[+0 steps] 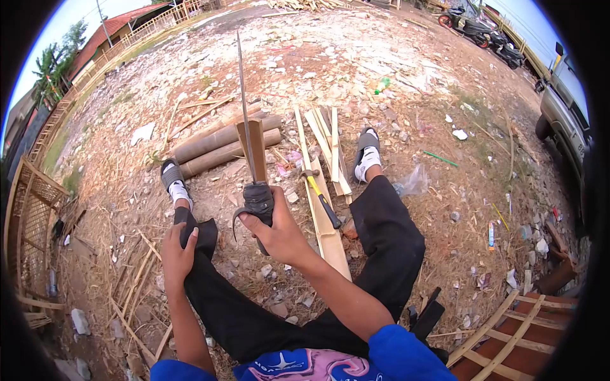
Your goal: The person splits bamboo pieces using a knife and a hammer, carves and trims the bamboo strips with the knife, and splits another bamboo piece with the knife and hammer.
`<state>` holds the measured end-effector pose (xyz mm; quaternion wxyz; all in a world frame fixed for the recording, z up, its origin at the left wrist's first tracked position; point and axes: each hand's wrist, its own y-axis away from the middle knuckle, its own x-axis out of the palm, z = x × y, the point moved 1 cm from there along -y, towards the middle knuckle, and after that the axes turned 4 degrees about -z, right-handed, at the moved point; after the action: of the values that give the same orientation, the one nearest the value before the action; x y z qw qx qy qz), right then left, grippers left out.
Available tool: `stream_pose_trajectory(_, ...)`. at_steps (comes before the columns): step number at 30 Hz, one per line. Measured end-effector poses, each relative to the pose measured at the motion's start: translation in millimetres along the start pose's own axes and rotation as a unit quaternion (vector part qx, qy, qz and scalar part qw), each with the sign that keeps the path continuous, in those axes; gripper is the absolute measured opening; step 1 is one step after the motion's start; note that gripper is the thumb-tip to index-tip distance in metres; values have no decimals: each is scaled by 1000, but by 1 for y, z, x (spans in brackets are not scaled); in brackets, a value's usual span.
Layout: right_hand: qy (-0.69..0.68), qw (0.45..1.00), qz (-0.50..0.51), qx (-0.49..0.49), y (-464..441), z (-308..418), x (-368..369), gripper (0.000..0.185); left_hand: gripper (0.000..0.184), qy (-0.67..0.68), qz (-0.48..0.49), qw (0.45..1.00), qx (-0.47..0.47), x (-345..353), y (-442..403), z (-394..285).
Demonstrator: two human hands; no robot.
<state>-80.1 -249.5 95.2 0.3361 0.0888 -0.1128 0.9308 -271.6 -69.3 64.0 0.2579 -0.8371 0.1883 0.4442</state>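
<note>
My right hand grips the black wrapped handle of a machete, its long blade pointing up and away from me. Behind the blade stands a split bamboo piece; whether the two touch I cannot tell. My left hand rests on my left knee, fingers spread, holding nothing. Beyond it, thick bamboo poles lie on the ground near my left foot. Between my legs a hammer with a yellow and black handle lies across a long split bamboo length.
Several pale bamboo strips lie near my right foot. A plastic bag and a green stick are on the rubble to the right. A slatted bamboo frame sits at lower right, a woven panel at left, and a parked car far right.
</note>
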Motion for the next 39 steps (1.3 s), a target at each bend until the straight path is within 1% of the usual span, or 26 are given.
stream_pose_trajectory(2,8,1000,5,-6,0,0,0,52,52,-100,61,993,-19,7,-6,24)
stream_pose_trajectory(5,29,1000,7,-10,0,-5,1,53,69,-58,189,976,-86,12,-17,35)
stream_pose_trajectory(8,43,999,8,-8,2,-1,5,53,79,-70,247,963,-79,10,-27,35)
stream_pose_trajectory(11,46,999,1,-15,2,-7,9,52,83,-50,295,951,-84,28,-47,66)
stream_pose_trajectory(12,50,999,0,-19,2,-7,10,52,82,-85,311,942,-91,30,-53,68)
stream_pose_trajectory(15,52,998,-2,-23,1,-8,11,52,82,-141,295,944,-50,66,-74,126)
stream_pose_trajectory(16,48,999,-1,-22,2,-8,10,53,80,-142,233,959,-74,77,-80,147)
stream_pose_trajectory(18,46,999,2,-12,2,-5,8,53,76,-140,106,977,-118,82,-86,153)
stream_pose_trajectory(19,49,999,3,-4,4,-1,6,54,69,-179,111,967,-144,83,-89,157)
stream_pose_trajectory(21,50,999,-1,-3,4,-2,3,55,57,-256,122,939,-195,57,-92,109)
stream_pose_trajectory(24,49,999,-13,-18,4,-9,1,56,41,-285,143,937,-141,67,-102,123)
stream_pose_trajectory(27,48,999,-13,-13,4,-6,0,57,34,-292,78,950,-76,80,-122,164)
stream_pose_trajectory(28,47,999,-10,-10,4,-4,-1,57,34,-293,97,948,-77,80,-127,174)
stream_pose_trajectory(30,48,999,-7,-5,3,-3,-6,56,34,-291,135,944,-82,76,-128,169)
stream_pose_trajectory(31,47,999,-8,-4,3,-2,-8,55,35,-270,136,950,-82,75,-124,166)
stream_pose_trajectory(33,49,999,-13,-4,0,-1,-8,54,37,-229,139,960,-81,56,-107,127)
stream_pose_trajectory(36,67,997,-28,-2,-2,4,-9,52,37,-29,58,995,-76,67,-84,169)
stream_pose_trajectory(37,78,996,-31,-4,-6,4,-10,52,35,66,6,994,-85,74,-72,195)
stream_pose_trajectory(38,88,995,-34,-6,-10,4,-11,51,32,158,-46,982,-93,77,-52,219)
stream_pose_trajectory(39,98,994,-36,-13,-14,5,-12,52,30,198,-91,965,-144,68,-18,204)
